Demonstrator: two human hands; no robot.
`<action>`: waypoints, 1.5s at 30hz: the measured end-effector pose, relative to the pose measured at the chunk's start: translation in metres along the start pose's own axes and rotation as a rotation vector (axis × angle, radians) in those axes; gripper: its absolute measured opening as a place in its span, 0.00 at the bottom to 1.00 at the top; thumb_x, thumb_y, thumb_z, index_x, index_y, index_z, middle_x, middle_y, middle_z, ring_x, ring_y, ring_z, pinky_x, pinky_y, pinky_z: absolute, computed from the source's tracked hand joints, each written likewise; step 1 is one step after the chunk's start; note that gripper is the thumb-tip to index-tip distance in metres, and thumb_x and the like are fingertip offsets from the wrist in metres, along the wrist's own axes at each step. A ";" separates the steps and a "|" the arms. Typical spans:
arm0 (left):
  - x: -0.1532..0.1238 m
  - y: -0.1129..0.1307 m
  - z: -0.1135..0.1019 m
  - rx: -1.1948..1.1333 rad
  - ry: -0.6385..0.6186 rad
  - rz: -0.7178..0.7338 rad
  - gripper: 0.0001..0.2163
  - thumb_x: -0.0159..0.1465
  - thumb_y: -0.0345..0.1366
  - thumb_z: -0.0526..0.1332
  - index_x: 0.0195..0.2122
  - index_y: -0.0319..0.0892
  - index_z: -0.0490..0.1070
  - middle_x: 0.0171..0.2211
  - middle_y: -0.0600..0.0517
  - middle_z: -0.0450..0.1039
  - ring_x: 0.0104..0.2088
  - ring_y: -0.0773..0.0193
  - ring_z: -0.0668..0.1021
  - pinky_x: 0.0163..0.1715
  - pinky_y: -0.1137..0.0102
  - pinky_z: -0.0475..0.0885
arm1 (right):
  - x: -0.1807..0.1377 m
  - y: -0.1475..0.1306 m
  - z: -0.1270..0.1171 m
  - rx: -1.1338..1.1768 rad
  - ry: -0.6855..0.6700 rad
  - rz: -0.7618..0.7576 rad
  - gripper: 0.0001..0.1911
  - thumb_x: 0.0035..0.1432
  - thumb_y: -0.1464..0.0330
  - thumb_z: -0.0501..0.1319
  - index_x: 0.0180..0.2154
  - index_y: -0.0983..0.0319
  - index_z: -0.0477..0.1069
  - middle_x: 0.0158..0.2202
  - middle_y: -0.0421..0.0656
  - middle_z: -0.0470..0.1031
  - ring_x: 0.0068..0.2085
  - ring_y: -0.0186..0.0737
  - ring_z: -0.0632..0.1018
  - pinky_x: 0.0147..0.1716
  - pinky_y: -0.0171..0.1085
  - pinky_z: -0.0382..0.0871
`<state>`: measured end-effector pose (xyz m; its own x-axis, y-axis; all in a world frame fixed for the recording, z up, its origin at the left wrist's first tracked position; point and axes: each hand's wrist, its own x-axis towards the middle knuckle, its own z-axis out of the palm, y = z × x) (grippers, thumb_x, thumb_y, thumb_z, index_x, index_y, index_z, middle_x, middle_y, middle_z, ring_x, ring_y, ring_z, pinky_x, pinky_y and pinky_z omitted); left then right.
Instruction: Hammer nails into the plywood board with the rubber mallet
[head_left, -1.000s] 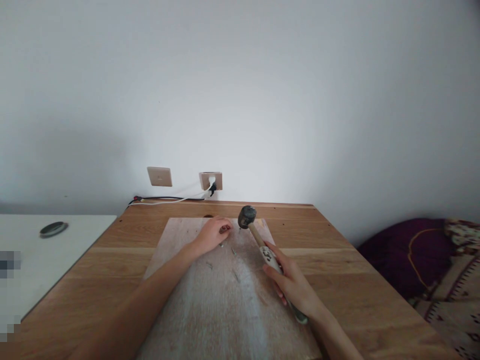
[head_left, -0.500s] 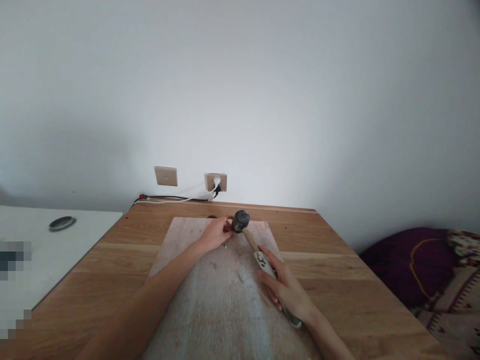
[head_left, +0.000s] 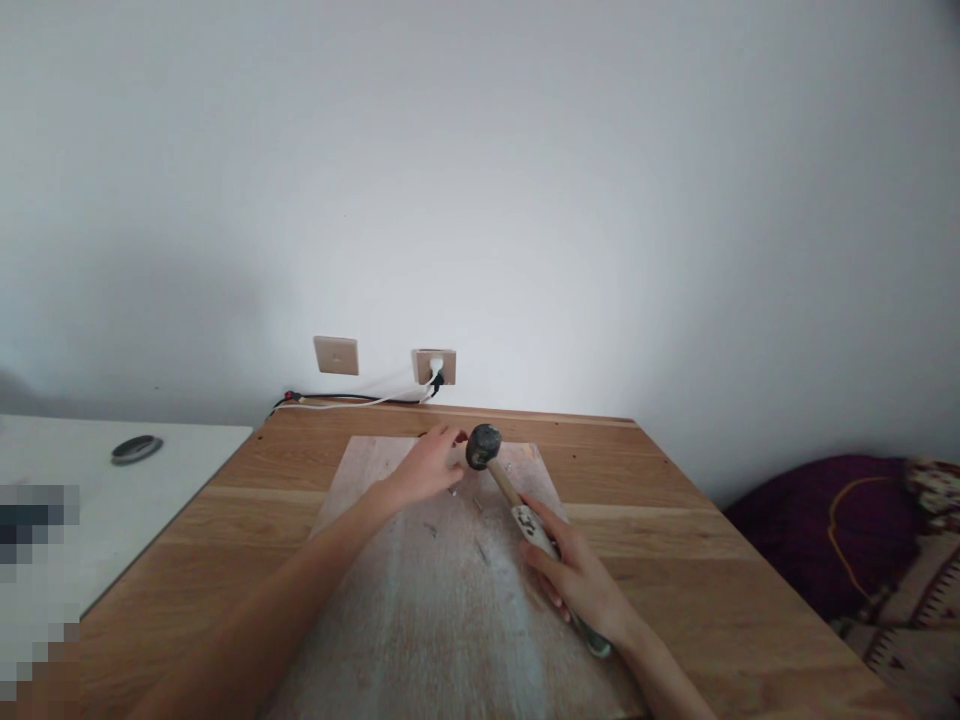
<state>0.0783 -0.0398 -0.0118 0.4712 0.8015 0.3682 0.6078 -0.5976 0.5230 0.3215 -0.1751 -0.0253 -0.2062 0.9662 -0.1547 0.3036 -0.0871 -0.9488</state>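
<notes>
1. The mallet (head_left: 504, 482) lies in the right hand (head_left: 568, 573), whose fingers are wrapped around its grip. It has a blunt, dark, scuffed head, a bare pale wooden shaft and a whitish grip with dark patches. The head is ahead and to the left of the right hand, just beside the fingertips of the left hand.

2. The left hand (head_left: 431, 465) has bent fingers, their tips partly hidden; I cannot tell whether they are apart, together or clamped on something small.

3. Beneath both hands is a worn, whitish board (head_left: 420, 620). Small thin metal pieces (head_left: 481, 553) lie on it, nearer the wearer than the left hand.

4. Ahead of the left hand, a wall socket (head_left: 451, 376) holds a white plug (head_left: 436, 366) and a black plug (head_left: 438, 383); a blank plate (head_left: 337, 355) is left of it.

5. Around the board is a wooden table (head_left: 660, 520). Well left of the left hand, a dark oval object (head_left: 136, 449) lies on a white surface (head_left: 195, 470). Beyond the right hand's right side is purple fabric (head_left: 795, 530).

6. The mallet's head blocks the view just right of the left fingertips.
</notes>
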 end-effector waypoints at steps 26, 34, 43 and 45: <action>0.003 -0.015 0.002 -0.274 0.121 -0.088 0.05 0.62 0.28 0.63 0.37 0.41 0.79 0.37 0.49 0.83 0.38 0.60 0.82 0.44 0.66 0.75 | 0.006 -0.002 -0.005 0.154 0.206 -0.036 0.52 0.57 0.53 0.63 0.73 0.72 0.47 0.13 0.26 0.60 0.12 0.31 0.60 0.08 0.28 0.58; -0.008 -0.023 0.018 -0.209 0.095 -0.102 0.07 0.60 0.25 0.63 0.36 0.42 0.78 0.35 0.50 0.82 0.38 0.60 0.82 0.45 0.67 0.75 | 0.003 -0.004 -0.005 0.131 0.185 -0.026 0.53 0.57 0.53 0.62 0.73 0.73 0.47 0.12 0.26 0.59 0.12 0.31 0.59 0.08 0.28 0.57; -0.009 -0.030 0.018 -0.214 0.126 -0.131 0.07 0.60 0.24 0.63 0.35 0.41 0.78 0.34 0.50 0.81 0.36 0.61 0.81 0.42 0.68 0.73 | 0.003 0.000 -0.001 0.082 0.160 -0.060 0.49 0.60 0.53 0.61 0.73 0.72 0.48 0.13 0.26 0.59 0.13 0.31 0.59 0.09 0.28 0.58; -0.010 -0.030 0.018 -0.214 0.118 -0.131 0.07 0.59 0.24 0.63 0.35 0.41 0.77 0.33 0.51 0.81 0.36 0.61 0.81 0.41 0.68 0.72 | 0.003 0.000 0.000 0.076 0.168 -0.069 0.49 0.61 0.53 0.61 0.73 0.72 0.49 0.14 0.26 0.59 0.13 0.31 0.60 0.09 0.28 0.58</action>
<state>0.0666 -0.0305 -0.0452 0.3119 0.8763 0.3672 0.5035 -0.4802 0.7183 0.3206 -0.1722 -0.0261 -0.0644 0.9968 -0.0468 0.2221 -0.0315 -0.9745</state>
